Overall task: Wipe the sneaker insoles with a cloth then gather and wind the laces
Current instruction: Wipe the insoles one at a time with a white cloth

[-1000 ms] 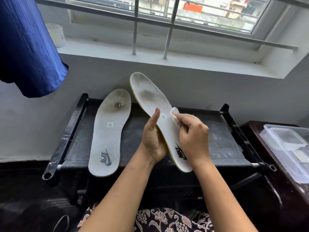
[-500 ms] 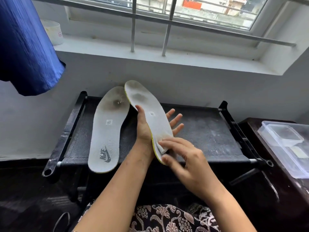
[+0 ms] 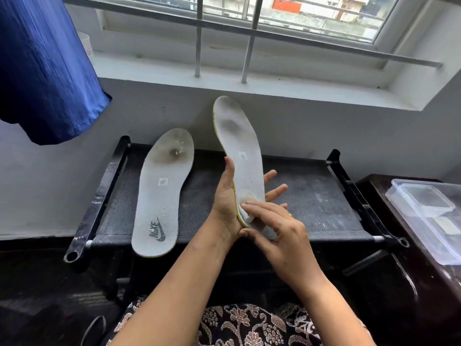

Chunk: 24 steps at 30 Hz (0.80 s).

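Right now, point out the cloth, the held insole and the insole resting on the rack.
cloth (image 3: 245, 215): head view, white wad's lower part.
held insole (image 3: 239, 146): head view, bare forefoot area.
resting insole (image 3: 159, 196): head view, middle of its top face.

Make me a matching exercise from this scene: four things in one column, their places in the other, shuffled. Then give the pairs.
1. insole with logo showing
2. other insole
3. cloth
4. clear box

A. pressed under the right hand
B. flat on the black rack
C. on the dark table
D. raised against the left hand

Pairs: 1-B, 2-D, 3-A, 4-C.
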{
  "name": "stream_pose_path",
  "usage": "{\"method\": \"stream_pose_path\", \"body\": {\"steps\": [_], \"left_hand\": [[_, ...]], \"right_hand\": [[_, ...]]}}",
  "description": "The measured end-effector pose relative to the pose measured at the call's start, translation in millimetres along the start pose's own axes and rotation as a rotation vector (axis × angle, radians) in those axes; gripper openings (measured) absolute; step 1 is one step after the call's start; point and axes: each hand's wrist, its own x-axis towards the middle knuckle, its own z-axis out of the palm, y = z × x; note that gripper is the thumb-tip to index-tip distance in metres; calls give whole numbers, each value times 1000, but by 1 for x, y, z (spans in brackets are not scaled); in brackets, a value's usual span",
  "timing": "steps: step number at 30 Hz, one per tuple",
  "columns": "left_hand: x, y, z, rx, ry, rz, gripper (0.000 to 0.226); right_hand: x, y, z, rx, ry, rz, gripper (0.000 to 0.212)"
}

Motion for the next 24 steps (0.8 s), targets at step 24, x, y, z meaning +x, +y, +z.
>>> {"method": "stream_pose_path", "body": {"steps": [24], "left_hand": [[8,6,-8,206,101,74,62]], "right_hand": [[13,0,11,-156,103,-8,33]]}}
